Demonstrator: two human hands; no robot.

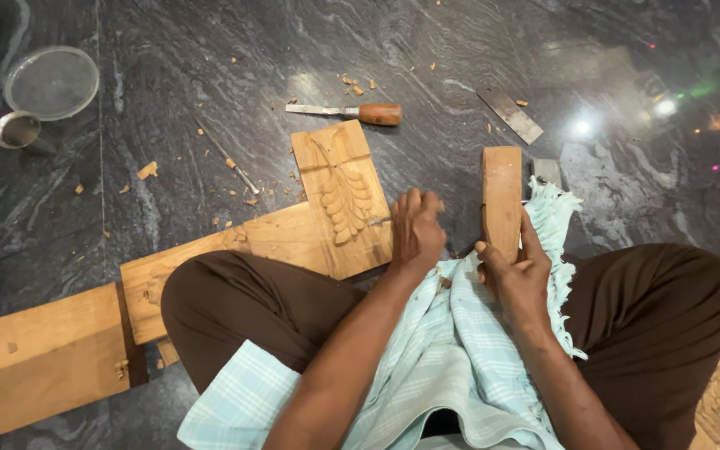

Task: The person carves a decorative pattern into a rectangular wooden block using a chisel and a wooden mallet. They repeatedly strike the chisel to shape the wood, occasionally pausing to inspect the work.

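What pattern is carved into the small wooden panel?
A leaf-like motif with rows of rounded lobes on the carved panel, plain light wood, seen in the head view.

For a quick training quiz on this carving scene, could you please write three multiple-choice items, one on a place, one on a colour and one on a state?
1. Where does the wooden-handled chisel lie?
A. On the floor beyond the carved panel
B. On the lap
C. In the dish

2. What colour is the checked cloth on the lap?
A. Red
B. Light blue
C. Yellow

3. What does the right hand hold?
A. Nothing
B. A saw
C. A wooden block, upright

Answers:
1 A, it lies above the carved panel.
2 B, pale blue checks.
3 C, fingers wrap the wooden block; the left hand grips a small tool at the panel.
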